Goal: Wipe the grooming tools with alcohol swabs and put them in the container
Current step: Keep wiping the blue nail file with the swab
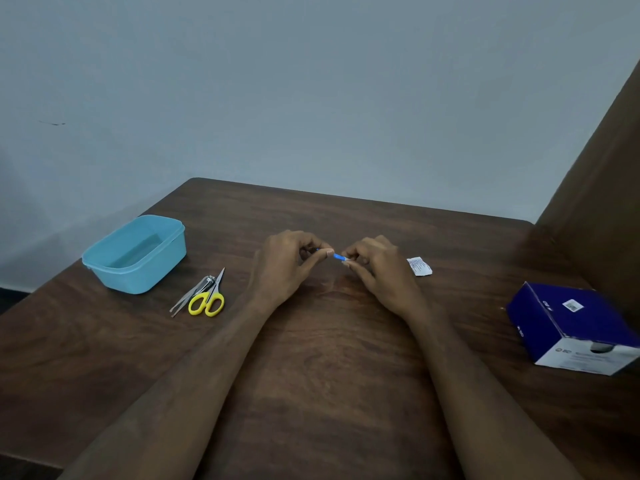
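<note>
dark blue box (pixel 573 327): white label and white logo marks on top and side, print on white front face, all too blurred to read | white sachet (pixel 419 266): fine printed lines, illegible

A dark brown wood-grain table (pixel 329 358) stands against a plain pale grey-blue wall (pixel 311 98), beside a brown wooden panel (pixel 602 188) at right.

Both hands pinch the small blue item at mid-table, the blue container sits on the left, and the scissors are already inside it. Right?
Not quite. The head view shows the scissors lying on the table beside the container, not inside it. The rest holds: the left hand and right hand pinch the blue item at mid-table.
</note>
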`<action>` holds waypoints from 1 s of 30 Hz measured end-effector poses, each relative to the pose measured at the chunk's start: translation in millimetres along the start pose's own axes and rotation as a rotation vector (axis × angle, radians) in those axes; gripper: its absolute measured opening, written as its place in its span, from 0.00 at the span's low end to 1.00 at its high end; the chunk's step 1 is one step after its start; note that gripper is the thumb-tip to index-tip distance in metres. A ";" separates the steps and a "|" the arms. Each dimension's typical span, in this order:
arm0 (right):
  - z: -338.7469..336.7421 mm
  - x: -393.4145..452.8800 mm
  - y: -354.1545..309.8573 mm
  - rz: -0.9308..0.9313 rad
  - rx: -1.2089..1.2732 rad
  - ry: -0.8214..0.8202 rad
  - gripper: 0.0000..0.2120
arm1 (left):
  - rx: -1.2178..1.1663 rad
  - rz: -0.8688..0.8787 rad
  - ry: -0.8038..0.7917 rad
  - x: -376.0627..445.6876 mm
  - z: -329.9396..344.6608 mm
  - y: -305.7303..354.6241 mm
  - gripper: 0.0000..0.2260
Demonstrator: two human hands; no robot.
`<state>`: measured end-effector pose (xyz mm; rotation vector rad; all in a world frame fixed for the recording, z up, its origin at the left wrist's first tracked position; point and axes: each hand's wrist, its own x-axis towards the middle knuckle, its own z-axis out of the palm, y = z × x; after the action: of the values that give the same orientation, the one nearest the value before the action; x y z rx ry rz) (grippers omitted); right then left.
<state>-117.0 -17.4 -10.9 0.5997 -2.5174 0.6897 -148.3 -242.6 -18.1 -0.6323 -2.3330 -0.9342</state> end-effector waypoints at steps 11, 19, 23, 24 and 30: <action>-2.5 -2.5 5.0 -0.001 0.047 0.118 0.06 | 0.079 -0.188 0.009 2.5 -0.4 1.0 0.27; -5.0 -3.1 7.5 0.140 0.203 0.188 0.07 | -0.189 -0.235 -0.001 5.2 3.0 -5.2 0.17; -4.9 -1.4 12.9 0.249 0.337 0.189 0.04 | -0.282 -0.169 -0.001 6.0 3.9 -6.9 0.07; -4.8 -1.4 13.0 0.261 0.349 0.184 0.04 | -0.312 -0.167 -0.002 6.3 4.0 -7.3 0.06; -5.8 -1.8 12.2 0.250 0.346 0.145 0.04 | -0.420 -0.168 -0.040 6.5 -1.6 -4.8 0.04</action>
<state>-120.0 -4.1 -11.7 0.3335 -2.3749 1.2310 -155.5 -245.4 -15.3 -0.6253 -2.2644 -1.5244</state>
